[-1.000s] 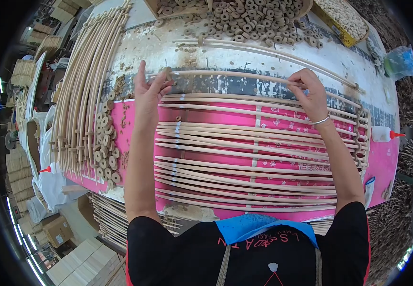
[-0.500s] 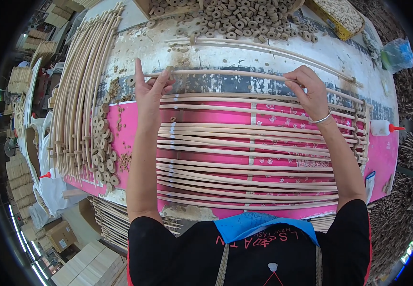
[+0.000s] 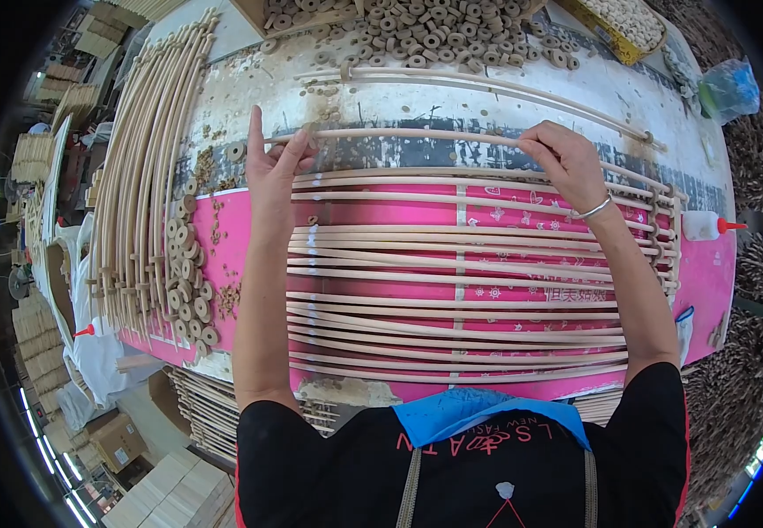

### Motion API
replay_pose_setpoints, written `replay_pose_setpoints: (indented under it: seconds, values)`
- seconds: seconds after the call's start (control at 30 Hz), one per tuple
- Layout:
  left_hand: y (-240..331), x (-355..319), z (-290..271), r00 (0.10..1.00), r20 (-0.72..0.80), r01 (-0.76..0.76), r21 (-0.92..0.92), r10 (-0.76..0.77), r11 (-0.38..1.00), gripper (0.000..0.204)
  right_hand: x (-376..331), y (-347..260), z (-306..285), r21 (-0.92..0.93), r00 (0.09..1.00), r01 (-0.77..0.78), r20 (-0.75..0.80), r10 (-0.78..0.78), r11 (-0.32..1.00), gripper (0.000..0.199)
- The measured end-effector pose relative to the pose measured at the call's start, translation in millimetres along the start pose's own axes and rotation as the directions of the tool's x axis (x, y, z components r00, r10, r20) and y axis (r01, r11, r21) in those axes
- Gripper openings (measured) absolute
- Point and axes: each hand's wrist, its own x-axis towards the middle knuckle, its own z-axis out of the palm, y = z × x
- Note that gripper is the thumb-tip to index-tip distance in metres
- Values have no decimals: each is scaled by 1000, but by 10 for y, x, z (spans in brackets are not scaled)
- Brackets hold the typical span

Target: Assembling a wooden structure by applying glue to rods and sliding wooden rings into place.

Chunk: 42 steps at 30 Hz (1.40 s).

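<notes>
A long, thin wooden rod (image 3: 417,133) stretches between my two hands, above the far edge of the pink sheet. My left hand (image 3: 278,167) is closed around its left end, the index finger pointing up. Beside that thumb sits a small wooden ring (image 3: 313,142), apparently around the rod; my fingers partly hide it. My right hand (image 3: 569,167), with a bangle at the wrist, pinches the rod farther right. Below lie several similar rods (image 3: 381,275) side by side across the pink sheet (image 3: 258,211), with rings near their right ends.
Loose wooden rings (image 3: 190,304) line the sheet's left side, beside a stack of ringed rods (image 3: 139,176). More rings (image 3: 439,31) are heaped at the back, near a yellow box of small pale pieces (image 3: 632,31). A white bottle with a red tip (image 3: 703,225) lies at right.
Both hands keep hold of the rod and have barely moved. The ring by my left thumb shows less than before. The whole view has shifted slightly.
</notes>
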Motion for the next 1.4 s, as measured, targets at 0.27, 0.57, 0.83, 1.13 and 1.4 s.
replay_pose_setpoints:
  seconds: [0.27,0.57,0.83,1.13,1.4]
  values:
    - [-20,6,1,1000,13,-16,-7,16,1000,88,26,-62,-14,-9,986,-133,101,133,991,20]
    - [11,-84,-224,997,6,-76,184,76,980,68,76,15,266,31,999,28,-20,-28,999,19]
    - [135,-45,-329,887,114,-356,787,448,504,36,22,100,229,-3,998,-60,22,60,998,20]
    - [4,155,-514,775,503,-607,761,382,231,47,31,186,407,60,1000,-24,12,23,998,21]
    - [34,163,-283,768,515,-623,738,381,258,38,-12,160,254,120,998,-55,6,55,991,20]
